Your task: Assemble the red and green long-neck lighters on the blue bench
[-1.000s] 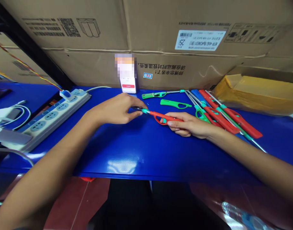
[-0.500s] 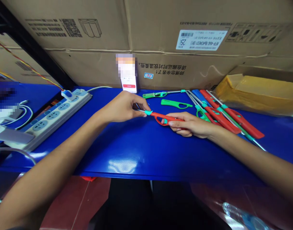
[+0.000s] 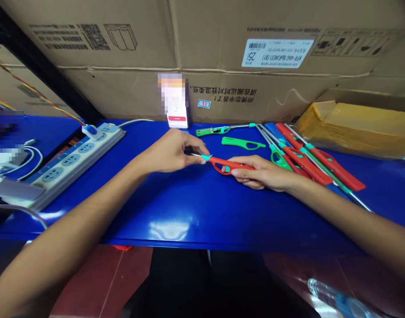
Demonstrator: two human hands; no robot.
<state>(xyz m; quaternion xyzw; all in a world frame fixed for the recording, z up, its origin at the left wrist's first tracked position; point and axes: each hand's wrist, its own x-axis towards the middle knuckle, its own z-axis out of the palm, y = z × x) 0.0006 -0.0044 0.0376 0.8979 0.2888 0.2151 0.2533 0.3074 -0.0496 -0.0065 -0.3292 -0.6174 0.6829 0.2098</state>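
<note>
The left hand [image 3: 169, 152] has drawn slightly back along the thin metal nozzle of the red lighter [image 3: 216, 161], its fingers nearly closed, pinching the nozzle above the blue bench [image 3: 202, 221]. The right hand [image 3: 258, 172] closes around the lighter's red handle, just left of the other lighters [image 3: 308, 159].

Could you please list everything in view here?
red utility lighter: one, red with teal collar, mid-table.
other lighters: several, red and green, grouped at right.
green lighter: one, green, rear of table.
green handle: one, green, beside it.
power strip: one, white, table's left.
table: one, blue, under all these.
cardboard boxes: several, brown, behind table.
phone: one, blurred, leaning on a box.
plastic bottle: one, clear, bottom right.
left hand: one, bare, at lighter's nozzle.
right hand: one, bare, gripping lighter's handle.
</note>
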